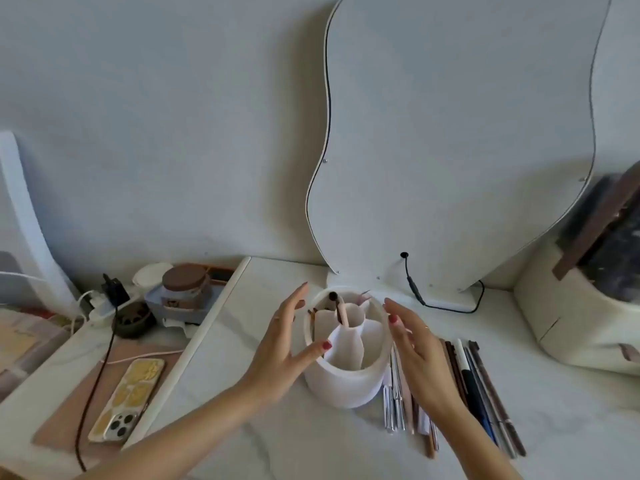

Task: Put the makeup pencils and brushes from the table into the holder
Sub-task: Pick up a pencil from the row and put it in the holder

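Note:
A white round holder (pixel 341 382) with inner dividers stands on the marble table. A pink brush (pixel 341 311) and a few thin sticks stand in its compartments. My left hand (pixel 282 351) is open beside the holder's left rim, thumb near the edge. At the holder's right side, my right hand (pixel 417 355) hovers open and holds nothing. Several makeup pencils and brushes (pixel 479 386) lie in a row on the table to the right of the holder, partly hidden under my right hand.
A wavy mirror back (pixel 450 133) with a black cable leans on the wall behind the holder. A cream case (pixel 571 313) sits at the right. A phone (pixel 130 400), cables, a jar (pixel 185 284) and a dark bowl lie on the lower shelf to the left.

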